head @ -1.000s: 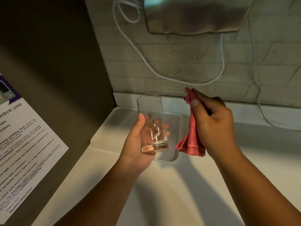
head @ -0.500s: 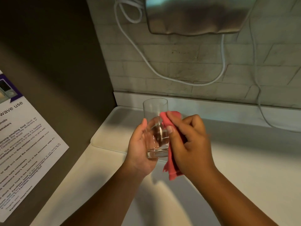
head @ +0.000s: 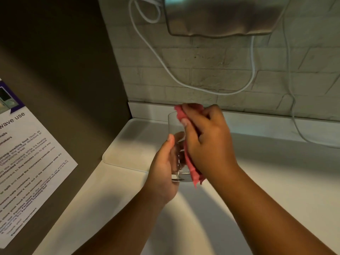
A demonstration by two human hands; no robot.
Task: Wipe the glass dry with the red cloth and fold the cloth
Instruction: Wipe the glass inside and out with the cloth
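A clear drinking glass (head: 173,126) stands upright in the air above the white counter, gripped around its lower half by my left hand (head: 163,172). My right hand (head: 206,142) presses the red cloth (head: 193,173) flat against the glass's right side. The cloth reaches from the rim, where a bunched end shows above my fingers, down past the glass's base. Most of the cloth is hidden under my right palm.
A white tray (head: 127,144) lies on the counter (head: 276,181) behind the hands, against the left wall. White cables (head: 184,83) hang along the brick backsplash under a metal appliance (head: 220,17). A printed notice (head: 27,162) is stuck to the left wall.
My right hand brought the cloth from beside the glass onto its side, then slid up so the cloth now reaches the rim. The left hand kept hold of the glass.
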